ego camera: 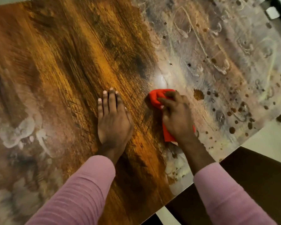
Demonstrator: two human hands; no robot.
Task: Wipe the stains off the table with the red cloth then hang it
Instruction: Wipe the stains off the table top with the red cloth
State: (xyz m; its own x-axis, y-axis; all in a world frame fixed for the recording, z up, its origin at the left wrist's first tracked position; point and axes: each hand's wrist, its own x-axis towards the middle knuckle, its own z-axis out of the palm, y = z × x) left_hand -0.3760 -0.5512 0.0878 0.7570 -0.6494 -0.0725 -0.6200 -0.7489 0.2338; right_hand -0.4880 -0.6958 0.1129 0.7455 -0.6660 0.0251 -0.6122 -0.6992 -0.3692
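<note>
A wooden table (68,51) fills the view. Its middle band shows bare brown grain. Pale smeared stains with dark brown droplets (225,65) cover its right side, and whitish smears (15,135) lie at the left. My right hand (177,117) presses the bunched red cloth (157,96) onto the table at the border between the bare grain and the stained area. The cloth pokes out above my fingers and below my palm. My left hand (112,120) lies flat on the wood just left of the cloth, fingers together, holding nothing.
The table's near right edge (217,159) runs diagonally from lower middle to the right. Beyond it lie a dark brown surface (258,176) and pale floor (269,143). A dark frame with a grey block (272,12) sits at the top right corner.
</note>
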